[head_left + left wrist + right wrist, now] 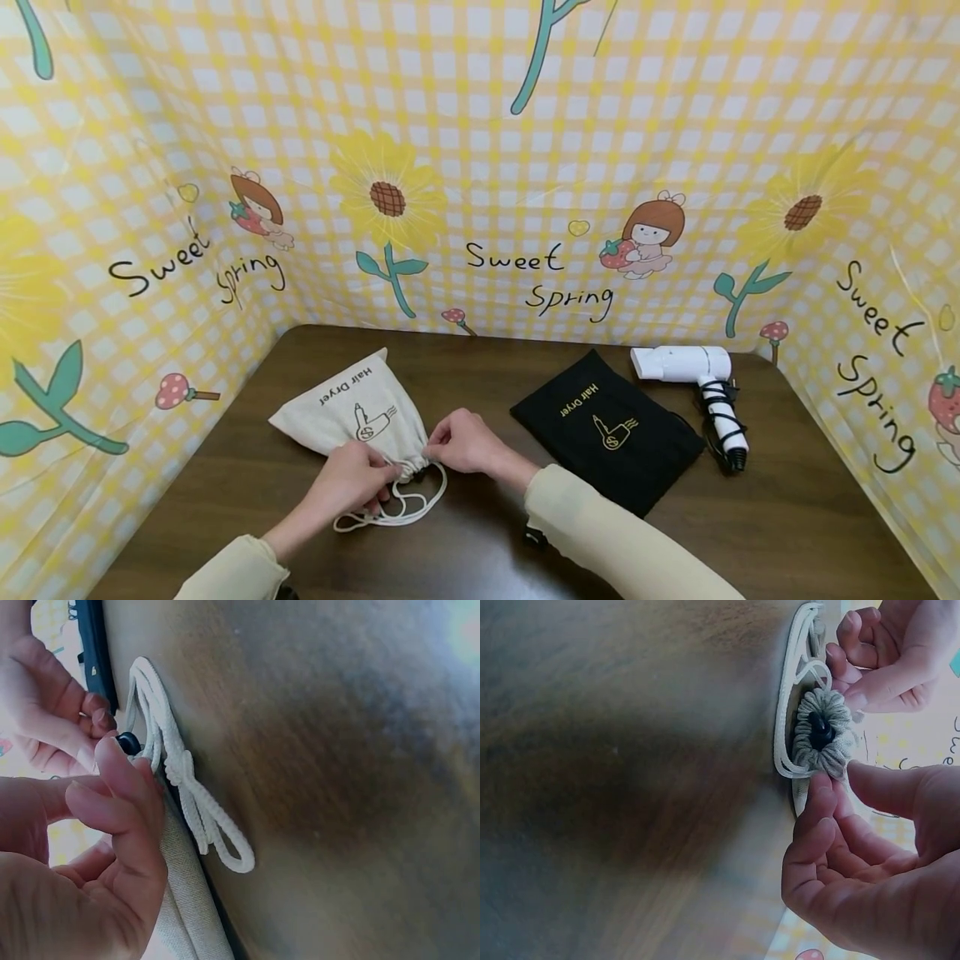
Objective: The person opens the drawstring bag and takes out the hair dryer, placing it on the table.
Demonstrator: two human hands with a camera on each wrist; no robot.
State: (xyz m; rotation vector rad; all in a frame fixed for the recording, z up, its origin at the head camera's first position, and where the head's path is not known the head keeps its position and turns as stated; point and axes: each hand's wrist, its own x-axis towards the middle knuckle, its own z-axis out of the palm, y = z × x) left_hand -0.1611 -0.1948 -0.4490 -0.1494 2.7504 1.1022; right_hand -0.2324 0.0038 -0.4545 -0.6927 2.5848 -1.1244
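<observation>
A cream drawstring bag (360, 400) printed "Hair Dryer" lies on the table, its gathered mouth (825, 739) toward the person. Something black shows at the centre of that mouth. My left hand (348, 483) pinches one side of the gathered cloth; my right hand (465, 443) pinches the other side. White cords (180, 772) hang in loops from the mouth and rest on the table. In the right wrist view my right hand (877, 862) has thumb and fingertips at the gathered edge, with my left hand (892, 660) opposite.
Right of the hands lies a flat black bag (637, 450), also printed "Hair Dryer". A white hair dryer (686, 364) with its black cord wound round the handle is at the far right. Patterned cloth (525, 192) stands behind and beside the brown table (810, 517).
</observation>
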